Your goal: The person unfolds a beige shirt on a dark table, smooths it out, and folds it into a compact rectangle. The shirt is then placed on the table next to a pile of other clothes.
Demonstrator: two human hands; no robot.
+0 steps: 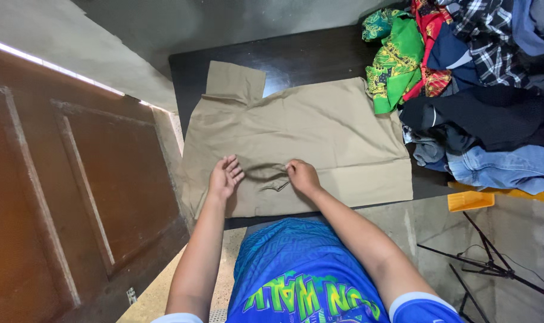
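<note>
**Two hands at the near edge of a khaki shirt spread on a dark table**

Nearest the camera is the person's blue printed jersey (296, 281), from which both forearms reach forward. The left hand (225, 177) rests on the khaki shirt (320, 131) with fingers loosely curled and palm partly upturned; it grips nothing that can be made out. The right hand (302, 176) is closed, pinching a small fold of the cloth at a raised crease that runs between the two hands. The hands lie near each other, both at the garment's near edge, so the bulk of the shirt extends away from them and to their right. Its long axis runs left to right across the dark table (296, 57), with one short sleeve (235, 81) projecting at the far left corner. The right hand is the nearer to the cloth's middle. Beyond and to the right sits a heap of mixed clothing (481, 78), just beside the shirt's far right edge, including a green patterned garment (397, 66) and blue jeans (505, 167). A brown wooden door (74, 191) stands at the left.
</note>
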